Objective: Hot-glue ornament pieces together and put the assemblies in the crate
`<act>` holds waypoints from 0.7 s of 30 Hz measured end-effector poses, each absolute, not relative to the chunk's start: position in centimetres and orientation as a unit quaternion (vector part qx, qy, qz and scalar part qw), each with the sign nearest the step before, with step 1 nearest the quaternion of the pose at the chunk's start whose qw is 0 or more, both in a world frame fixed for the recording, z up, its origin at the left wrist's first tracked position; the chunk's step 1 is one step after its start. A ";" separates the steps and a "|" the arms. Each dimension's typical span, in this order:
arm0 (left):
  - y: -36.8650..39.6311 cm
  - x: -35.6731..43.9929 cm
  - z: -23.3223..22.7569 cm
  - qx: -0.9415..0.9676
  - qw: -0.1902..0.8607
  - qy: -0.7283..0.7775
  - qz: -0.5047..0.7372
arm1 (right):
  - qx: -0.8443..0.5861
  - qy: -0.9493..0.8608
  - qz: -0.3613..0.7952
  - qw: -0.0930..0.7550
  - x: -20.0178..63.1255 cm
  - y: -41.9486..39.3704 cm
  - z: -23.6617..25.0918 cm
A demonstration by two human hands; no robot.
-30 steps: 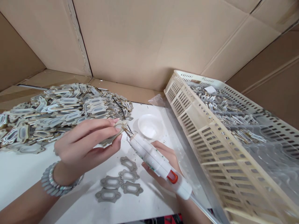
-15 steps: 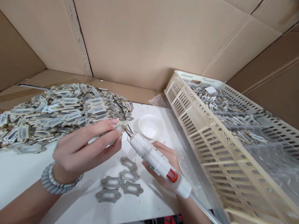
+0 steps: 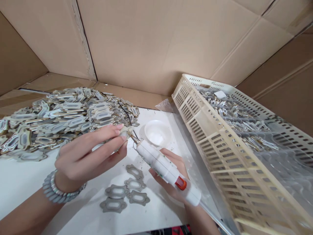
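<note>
From the head view, I see my left hand raised above the white surface, its fingers pressed together on a small flat piece, pinching it by one end so the other end stays free. The piece hangs clear of the surface, just in front of the big heap of similar flat pieces that covers the far left of the surface. I judge it is held up and tilted like this so the tool can reach its edge.

My right hand wraps around a white glue gun, fingers closed on its body, the orange trigger just past the grip. The gun slants up and to the left, and its metal nozzle touches or nearly touches the free end of the pinched piece; I cannot tell which. So the piece sits right between my left fingertips and the nozzle tip.

Below both hands, four grey cut-out frames lie flat in a loose cluster on the surface, apart from the heap. A small white dish stands just behind the gun. To the right, a cream slotted crate leans near the gun, holding small metal clips over clear plastic. Cardboard walls enclose the whole spot.
</note>
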State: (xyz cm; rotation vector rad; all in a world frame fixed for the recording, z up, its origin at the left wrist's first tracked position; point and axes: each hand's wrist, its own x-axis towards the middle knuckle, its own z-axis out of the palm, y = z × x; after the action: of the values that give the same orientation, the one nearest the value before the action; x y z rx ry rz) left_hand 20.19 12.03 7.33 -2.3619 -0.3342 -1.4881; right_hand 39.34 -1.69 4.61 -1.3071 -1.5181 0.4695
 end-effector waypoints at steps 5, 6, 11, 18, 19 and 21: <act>12.0 20.2 7.4 -0.830 0.157 -0.137 -0.518 | -0.570 -0.625 0.183 0.501 39.3 -1.7 4.8; 12.0 20.3 7.5 -0.827 0.157 -0.137 -0.522 | -0.578 -0.618 0.189 0.499 39.3 -1.7 4.8; 11.8 20.2 7.8 -0.833 0.144 -0.137 -0.517 | -0.571 -0.609 0.202 0.511 39.4 -1.6 4.8; 12.4 20.2 7.0 -0.830 0.072 -0.141 -0.535 | -0.620 -0.586 0.176 0.491 39.8 -1.4 5.5; 13.0 20.2 6.9 -0.826 0.051 -0.155 -0.540 | -0.631 -0.577 0.169 0.490 39.9 -1.4 5.5; 14.8 20.2 6.8 -0.808 -0.005 -0.214 -0.549 | -0.640 -0.548 0.168 0.512 40.3 -1.4 5.4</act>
State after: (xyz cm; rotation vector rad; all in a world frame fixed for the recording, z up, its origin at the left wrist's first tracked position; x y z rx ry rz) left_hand 20.16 14.82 6.75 -2.5479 -0.6745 -1.7294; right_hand 40.27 -1.37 5.43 -1.5397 -1.3173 0.4038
